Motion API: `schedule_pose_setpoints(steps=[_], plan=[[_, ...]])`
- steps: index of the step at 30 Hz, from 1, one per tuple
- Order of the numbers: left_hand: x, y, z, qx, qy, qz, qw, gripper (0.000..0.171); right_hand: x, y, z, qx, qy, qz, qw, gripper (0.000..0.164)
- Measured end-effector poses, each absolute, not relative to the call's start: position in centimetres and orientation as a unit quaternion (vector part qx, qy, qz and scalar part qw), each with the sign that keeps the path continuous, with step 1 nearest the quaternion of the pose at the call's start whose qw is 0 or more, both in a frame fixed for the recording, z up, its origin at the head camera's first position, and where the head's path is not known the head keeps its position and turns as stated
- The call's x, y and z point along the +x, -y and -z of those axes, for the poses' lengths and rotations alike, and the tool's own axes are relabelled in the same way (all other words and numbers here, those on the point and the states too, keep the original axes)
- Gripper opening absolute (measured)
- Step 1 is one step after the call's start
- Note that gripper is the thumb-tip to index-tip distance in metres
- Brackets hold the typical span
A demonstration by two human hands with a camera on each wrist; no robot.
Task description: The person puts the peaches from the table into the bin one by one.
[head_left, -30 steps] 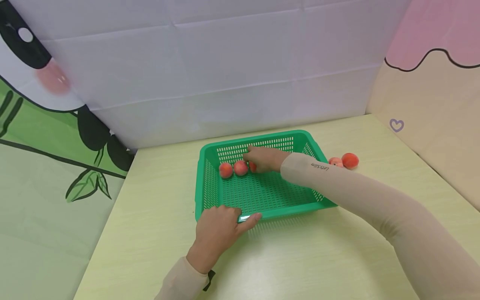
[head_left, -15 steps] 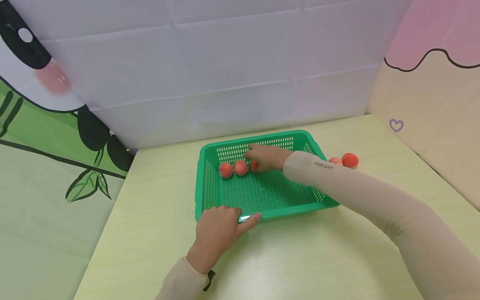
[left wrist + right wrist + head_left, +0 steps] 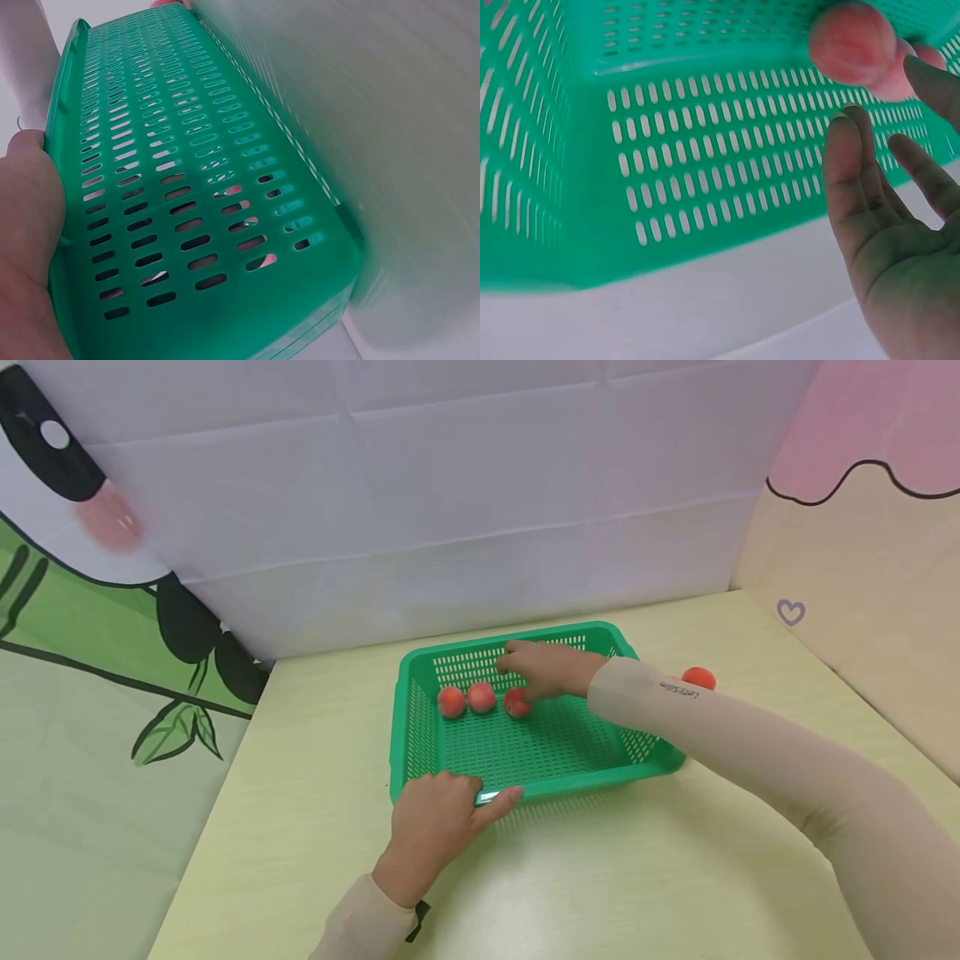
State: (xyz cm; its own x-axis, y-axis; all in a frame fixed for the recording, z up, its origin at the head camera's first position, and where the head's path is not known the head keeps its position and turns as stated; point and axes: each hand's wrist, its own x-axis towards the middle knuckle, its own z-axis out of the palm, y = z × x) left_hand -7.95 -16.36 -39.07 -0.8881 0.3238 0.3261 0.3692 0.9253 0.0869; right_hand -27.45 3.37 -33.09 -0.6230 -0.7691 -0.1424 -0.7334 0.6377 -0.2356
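Observation:
A green slotted plastic basket (image 3: 592, 777) stands on the table. My left hand (image 3: 435, 822) grips its near rim at the left, and the left wrist view shows the palm against that rim. Three red-orange peaches sit along the back inside: one peach (image 3: 452, 702) at the left, a second peach (image 3: 481, 697) beside it, and a third peach (image 3: 517, 702) under my right hand (image 3: 551, 668). That hand is inside the basket with spread fingers. In the right wrist view a gap shows between its fingertips and the nearest peach (image 3: 853, 43).
Outside the basket, to its right, another peach (image 3: 699, 677) lies on the pale yellow table (image 3: 300, 760). Beside it, a further one is mostly hidden by the right sleeve (image 3: 720, 727). A white cloth backdrop (image 3: 480, 527) rises behind the table.
My right hand has let go of the third peach and moved up and to the right, so more of that peach shows. The left hand stays on the rim.

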Motion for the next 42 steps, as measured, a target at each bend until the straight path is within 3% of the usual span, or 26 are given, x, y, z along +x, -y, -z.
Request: schedule_pose_setpoints(steps=[7, 16, 26, 34, 42], plan=[[-8.0, 16.4, 39.1, -0.182, 0.967, 0.073, 0.160, 0.073, -26.8, -5.4, 31.5, -0.397, -0.909, 0.090, 0.085, 0.046], [-8.0, 16.4, 38.9, -0.180, 0.969, 0.072, 0.152, 0.073, -26.4, -9.2, 29.1, -0.392, -0.909, 0.137, -0.034, 0.042], [-8.1, 16.5, 39.0, -0.175, 0.970, 0.064, 0.157, 0.073, -26.1, -14.4, 27.5, -0.338, -0.917, 0.187, -0.104, 0.045], [-8.3, 16.5, 39.2, -0.176, 0.969, 0.066, 0.160, 0.073, -26.2, -19.3, 28.5, -0.267, -0.934, 0.212, -0.107, 0.047], [-8.3, 16.9, 39.1, -0.179, 0.969, 0.062, 0.160, 0.073, -27.6, -23.1, 32.2, -0.224, -0.946, 0.217, -0.089, 0.048]])
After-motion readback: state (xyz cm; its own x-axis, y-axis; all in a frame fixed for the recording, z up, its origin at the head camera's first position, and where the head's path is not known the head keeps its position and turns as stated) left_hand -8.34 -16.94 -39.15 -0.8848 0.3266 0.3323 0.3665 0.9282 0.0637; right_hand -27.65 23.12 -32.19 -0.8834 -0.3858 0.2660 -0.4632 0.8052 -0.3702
